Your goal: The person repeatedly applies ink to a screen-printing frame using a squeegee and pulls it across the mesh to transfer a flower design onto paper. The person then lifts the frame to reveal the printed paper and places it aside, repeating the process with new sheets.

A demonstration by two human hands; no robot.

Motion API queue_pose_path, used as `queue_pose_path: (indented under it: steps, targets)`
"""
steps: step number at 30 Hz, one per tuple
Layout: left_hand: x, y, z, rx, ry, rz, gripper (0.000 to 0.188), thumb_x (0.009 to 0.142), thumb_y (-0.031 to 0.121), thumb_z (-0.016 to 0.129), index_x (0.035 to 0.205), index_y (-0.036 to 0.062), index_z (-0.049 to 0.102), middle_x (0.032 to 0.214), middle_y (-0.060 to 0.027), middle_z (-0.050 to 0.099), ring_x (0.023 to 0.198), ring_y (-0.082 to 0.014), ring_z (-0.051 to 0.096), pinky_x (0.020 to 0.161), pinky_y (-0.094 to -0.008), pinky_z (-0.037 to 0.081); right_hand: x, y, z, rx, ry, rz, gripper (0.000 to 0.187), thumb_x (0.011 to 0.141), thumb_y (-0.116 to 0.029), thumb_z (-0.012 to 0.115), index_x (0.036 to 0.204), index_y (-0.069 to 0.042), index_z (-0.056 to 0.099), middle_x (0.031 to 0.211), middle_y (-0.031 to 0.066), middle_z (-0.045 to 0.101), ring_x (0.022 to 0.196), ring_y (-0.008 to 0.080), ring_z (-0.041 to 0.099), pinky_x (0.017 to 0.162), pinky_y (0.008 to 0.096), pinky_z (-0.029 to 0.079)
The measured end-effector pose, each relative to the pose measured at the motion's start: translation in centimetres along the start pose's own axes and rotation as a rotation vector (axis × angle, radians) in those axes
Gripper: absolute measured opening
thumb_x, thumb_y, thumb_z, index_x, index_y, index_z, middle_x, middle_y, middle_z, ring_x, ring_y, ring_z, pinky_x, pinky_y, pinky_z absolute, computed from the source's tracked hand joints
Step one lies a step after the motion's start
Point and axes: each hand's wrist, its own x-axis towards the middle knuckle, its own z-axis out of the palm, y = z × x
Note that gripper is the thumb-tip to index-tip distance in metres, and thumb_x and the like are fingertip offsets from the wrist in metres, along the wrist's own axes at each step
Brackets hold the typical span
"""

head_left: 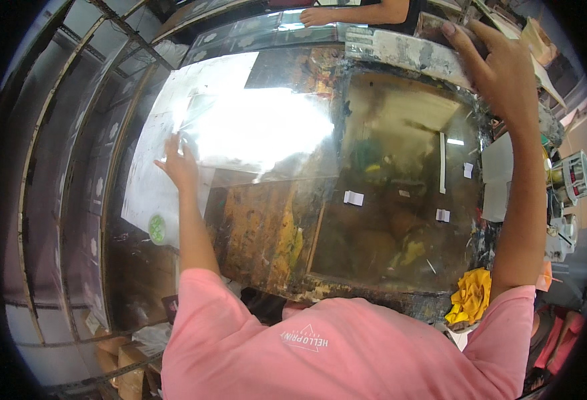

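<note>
A transparent plastic sheet [267, 127] with strong glare lies over white paper [153, 167] and a stained wooden board [260, 233]. At the sheet's left edge is my left hand [180, 163], its fingertips closed on the film and an outer finger stuck out. A printing screen [393, 247] with a brownish see-through mesh fills the right half of the table. My right hand [503, 77] is raised at the far right corner of its paint-smeared frame [407, 53]. The fingers bend around that corner; a dark gap shows between them, and some fingertips are blurred.
Several white bits of tape [353, 198] are on the screen. A crumpled yellow cloth [469, 297] sits at the near right corner. Cans [570, 177] stand on the right, a green round dish [157, 229] on the left. Metal racks [60, 167] rise at left. Another person's arm [353, 13] reaches in across the far side.
</note>
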Motion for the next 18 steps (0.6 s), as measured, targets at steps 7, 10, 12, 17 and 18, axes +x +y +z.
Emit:
queue_pose_path:
  steps: [7,10,12,17,18]
  targets:
    - [-5.9,15.2,-1.1,-0.002,-0.38,0.224,0.051,0.108,0.036,0.054,0.152,0.0106,0.058,0.168,-0.0202,0.042,0.161,-0.0444,0.026,0.12,-0.0786,0.015,-1.9,-1.1,-0.3,-0.188,0.048,-0.096,0.053,0.102,-0.053,0.064,0.091,-0.002,0.073,0.081,0.0211,0.067,0.078,0.0436,0.06,0.084,0.0469,0.044]
    - [-14.6,23.5,1.8,-0.169,-0.581,0.465,0.061,0.112,0.046,0.042,0.163,0.0132,0.045,0.172,-0.0152,0.037,0.161,-0.0407,0.027,0.124,-0.0721,0.019,-1.6,-1.4,-0.5,-0.22,0.049,-0.108,0.054,0.102,-0.054,0.063,0.092,-0.001,0.073,0.08,0.0208,0.067,0.078,0.0439,0.061,0.084,0.0471,0.045]
    - [-16.5,24.6,3.6,-0.049,-0.557,0.433,0.06,0.114,0.045,0.04,0.164,0.0132,0.044,0.172,-0.0149,0.037,0.161,-0.0393,0.027,0.124,-0.0721,0.02,-1.3,-1.3,-0.6,-0.143,0.02,-0.092,0.056,0.102,-0.056,0.063,0.092,-0.001,0.074,0.08,0.0216,0.068,0.08,0.0439,0.063,0.085,0.0488,0.045]
    - [-14.3,24.7,2.9,-0.145,-0.569,0.274,0.057,0.115,0.044,0.034,0.16,0.0124,0.049,0.164,-0.0144,0.049,0.155,-0.0413,0.039,0.124,-0.0758,0.01,-1.7,-1.3,-0.5,-0.126,0.062,-0.109,0.059,0.101,-0.057,0.063,0.092,0.0,0.073,0.075,0.023,0.066,0.073,0.0454,0.064,0.074,0.0509,0.048]
    - [-12.9,25.0,1.8,-0.206,-0.597,0.186,0.056,0.115,0.043,0.034,0.159,0.0121,0.051,0.159,-0.0151,0.054,0.154,-0.0412,0.041,0.125,-0.0758,0.008,-1.7,-1.4,-0.5,-0.151,0.113,-0.15,0.059,0.101,-0.058,0.063,0.091,0.0,0.073,0.075,0.023,0.066,0.072,0.0456,0.064,0.072,0.051,0.049]
